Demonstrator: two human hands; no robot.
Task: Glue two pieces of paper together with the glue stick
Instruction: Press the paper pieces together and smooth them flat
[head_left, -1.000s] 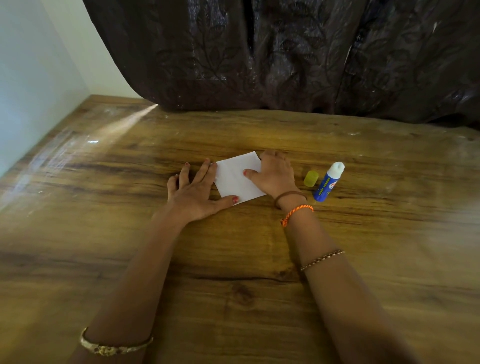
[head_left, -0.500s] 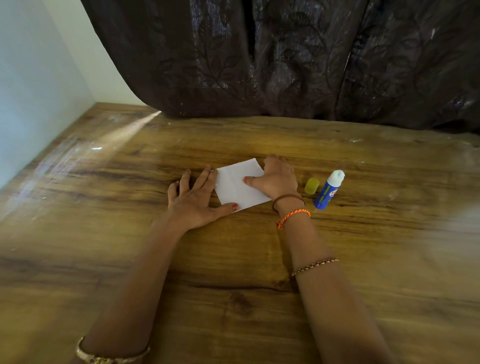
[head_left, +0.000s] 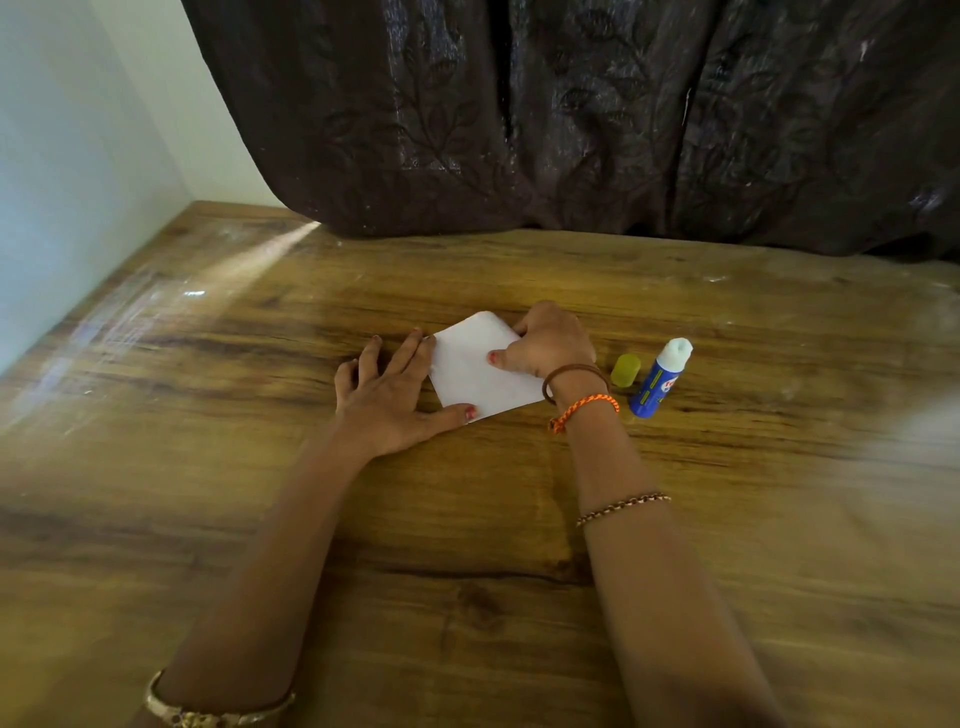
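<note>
Head view shows a white square paper (head_left: 480, 371) lying flat on the brown wood-grain tabletop (head_left: 727, 519). At its nine o'clock side the left hand (head_left: 397, 397) lies flat, fingers straight and spread, thumb tip pressing the paper's near corner. At its three o'clock side the right hand (head_left: 550, 345) presses down with fingers curled, thumb on the sheet. Farther toward three o'clock lie a small yellow-green plastic cap (head_left: 625, 370) and, just beside it, an uncapped blue glue stick (head_left: 660, 379) with a white tip.
</note>
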